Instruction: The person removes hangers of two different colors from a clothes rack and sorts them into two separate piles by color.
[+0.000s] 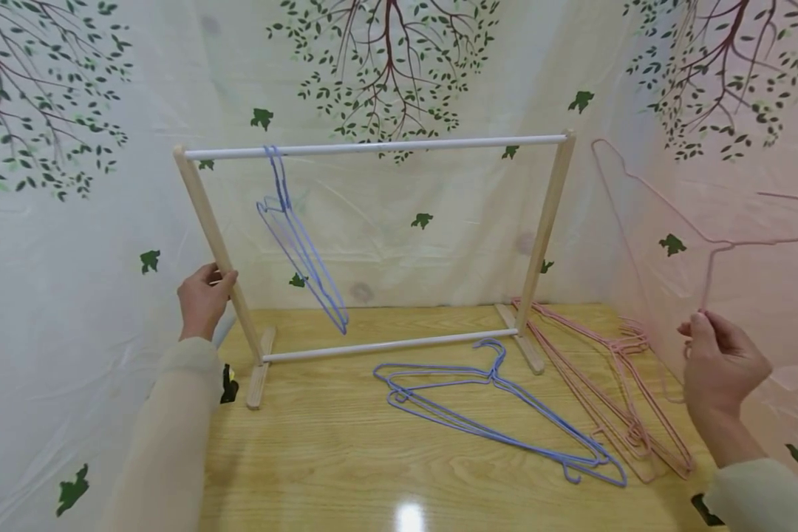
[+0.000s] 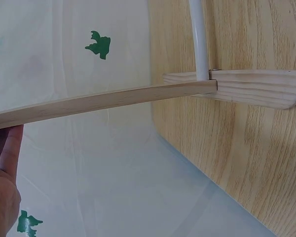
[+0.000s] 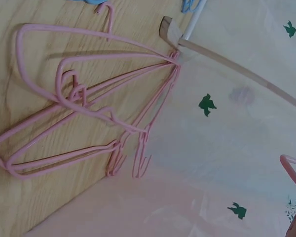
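My left hand [image 1: 202, 299] grips the left wooden post [image 1: 211, 225] of a small garment rack partway up; in the left wrist view its fingers [image 2: 11, 153] meet the post's edge. Out to the right, my right hand [image 1: 725, 362] pinches a pink wire hanger [image 1: 751, 243] by its hook end, raised above the table with its body upward. Only a sliver of that hanger [image 3: 292, 170] shows in the right wrist view. Blue hangers [image 1: 282, 188] hang from the left part of the white top rod [image 1: 372, 148].
Several blue hangers [image 1: 493, 377] lie stacked on the wooden table [image 1: 319, 451] in front of the rack. A pile of pink hangers [image 1: 617, 346] lies right of them, beside the rack's right foot [image 1: 528, 355]. Leaf-printed sheeting [image 1: 372, 244] surrounds the table.
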`<state>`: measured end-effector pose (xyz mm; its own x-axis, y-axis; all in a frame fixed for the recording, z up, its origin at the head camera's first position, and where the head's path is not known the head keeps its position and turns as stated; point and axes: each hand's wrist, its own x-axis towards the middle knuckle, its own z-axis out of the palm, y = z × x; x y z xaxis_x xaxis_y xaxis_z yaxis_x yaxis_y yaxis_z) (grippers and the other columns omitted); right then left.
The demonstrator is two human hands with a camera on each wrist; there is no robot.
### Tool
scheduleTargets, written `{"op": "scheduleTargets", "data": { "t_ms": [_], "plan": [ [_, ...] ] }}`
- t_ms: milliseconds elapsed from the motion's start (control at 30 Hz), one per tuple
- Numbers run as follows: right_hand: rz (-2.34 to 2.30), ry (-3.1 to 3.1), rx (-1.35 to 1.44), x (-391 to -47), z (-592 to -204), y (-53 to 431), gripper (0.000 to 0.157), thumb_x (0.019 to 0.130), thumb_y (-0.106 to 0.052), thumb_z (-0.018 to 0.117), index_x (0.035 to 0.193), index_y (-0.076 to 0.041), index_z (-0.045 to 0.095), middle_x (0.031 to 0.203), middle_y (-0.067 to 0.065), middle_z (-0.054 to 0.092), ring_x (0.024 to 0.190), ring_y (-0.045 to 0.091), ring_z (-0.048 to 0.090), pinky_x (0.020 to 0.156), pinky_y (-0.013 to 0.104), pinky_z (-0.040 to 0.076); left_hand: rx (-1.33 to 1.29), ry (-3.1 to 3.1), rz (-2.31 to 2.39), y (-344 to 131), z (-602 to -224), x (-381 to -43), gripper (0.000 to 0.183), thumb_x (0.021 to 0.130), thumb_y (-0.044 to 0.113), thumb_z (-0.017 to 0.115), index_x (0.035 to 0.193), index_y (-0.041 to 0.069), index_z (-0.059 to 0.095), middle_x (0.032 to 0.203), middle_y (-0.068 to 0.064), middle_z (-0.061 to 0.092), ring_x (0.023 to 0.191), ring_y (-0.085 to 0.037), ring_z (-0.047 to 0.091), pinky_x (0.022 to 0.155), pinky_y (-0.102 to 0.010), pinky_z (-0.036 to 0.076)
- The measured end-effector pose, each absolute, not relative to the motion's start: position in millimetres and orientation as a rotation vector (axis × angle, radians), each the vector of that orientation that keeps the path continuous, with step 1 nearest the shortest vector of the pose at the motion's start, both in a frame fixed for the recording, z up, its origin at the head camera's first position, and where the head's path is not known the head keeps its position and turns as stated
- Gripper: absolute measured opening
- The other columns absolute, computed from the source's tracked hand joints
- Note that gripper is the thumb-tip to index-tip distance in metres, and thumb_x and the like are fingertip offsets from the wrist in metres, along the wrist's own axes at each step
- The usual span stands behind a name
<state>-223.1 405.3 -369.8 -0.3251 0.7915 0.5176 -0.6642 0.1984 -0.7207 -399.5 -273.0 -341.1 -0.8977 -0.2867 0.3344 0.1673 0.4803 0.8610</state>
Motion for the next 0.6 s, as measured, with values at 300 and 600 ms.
{"op": "scheduleTargets", "data": {
  "t_ms": [300, 600],
  "plan": [
    [1.452, -1.374, -0.309, -218, -387, 414, 0.009, 0.088, -0.004, 0.073, 0.094, -0.002, 0.079, 0.068, -0.008, 0.07, 0.06, 0.003, 0.064, 0.05, 0.007, 0.046, 0.088, -2.293, -1.392, -274, -342, -403, 0.049, 0.101, 0.032, 0.056, 0.139, 0.001, 0.056, 0.121, -0.021, 0.062, 0.091, -0.013, 0.061, 0.067, -0.01, 0.051],
    [1.32, -1.708, -0.533, -223, -423, 416, 0.013, 0.091, -0.018, 0.073, 0.097, -0.009, 0.08, 0.066, -0.021, 0.066, 0.061, -0.007, 0.062, 0.059, 0.004, 0.046, 0.065, -2.288, -1.378, -275, -343, -404, 0.047, 0.101, 0.029, 0.056, 0.139, 0.0, 0.056, 0.12, -0.021, 0.063, 0.087, -0.011, 0.061, 0.066, -0.01, 0.051]
  ]
}}
